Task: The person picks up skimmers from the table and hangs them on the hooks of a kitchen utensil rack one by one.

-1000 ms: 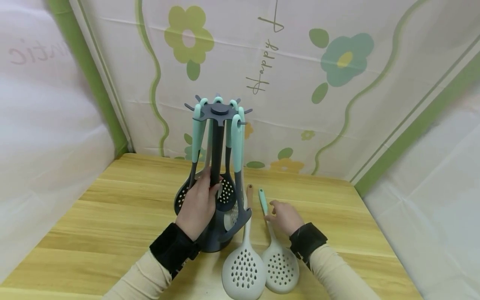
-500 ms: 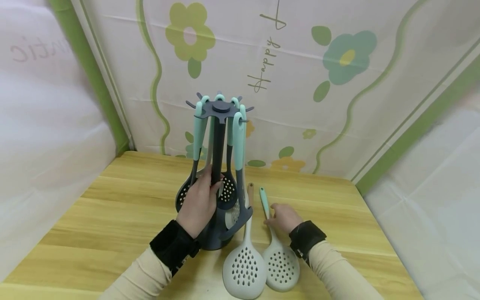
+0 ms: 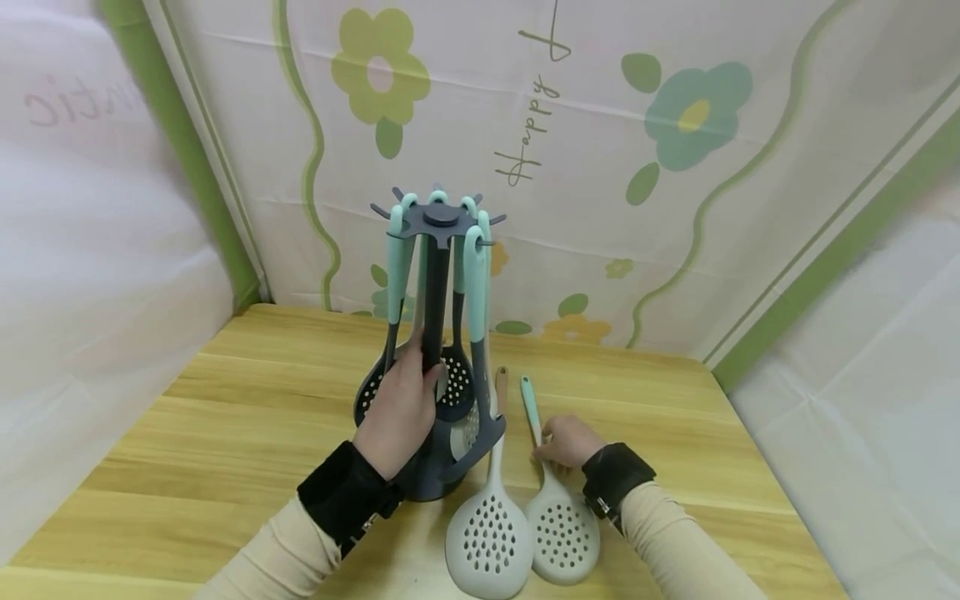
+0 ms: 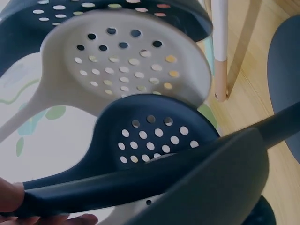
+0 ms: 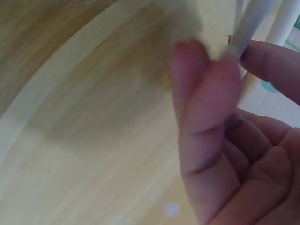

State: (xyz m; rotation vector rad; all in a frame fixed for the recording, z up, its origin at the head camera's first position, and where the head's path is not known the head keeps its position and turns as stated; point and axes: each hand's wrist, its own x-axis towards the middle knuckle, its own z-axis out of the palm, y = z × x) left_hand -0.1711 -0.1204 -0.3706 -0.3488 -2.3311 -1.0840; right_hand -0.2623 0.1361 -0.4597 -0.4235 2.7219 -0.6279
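My left hand (image 3: pixel 396 412) grips the dark central pole (image 3: pixel 437 292) of an upright utensil stand. Mint-handled utensils hang from the stand's top, among them a dark slotted skimmer (image 3: pixel 453 383) and a dark turner-like utensil (image 3: pixel 480 442). In the left wrist view, fingertips (image 4: pixel 11 194) close on the pole, with a pale skimmer (image 4: pixel 126 61) behind. On the table to the right lies a pale skimmer with a mint handle end (image 3: pixel 562 537). My right hand (image 3: pixel 570 442) pinches its shaft (image 5: pixel 255 21) between thumb and fingers.
Another pale skimmer with a brown handle end (image 3: pixel 491 542) lies between the stand and the right-hand skimmer, their heads touching or overlapping. The wooden table (image 3: pixel 225 433) meets a flower-printed cloth wall (image 3: pixel 465 108) at the back. Cloth also flanks both sides.
My right hand has shifted slightly down the skimmer's shaft, and its fingers have closed in. The left hand keeps its hold on the pole. The view has tilted a little.
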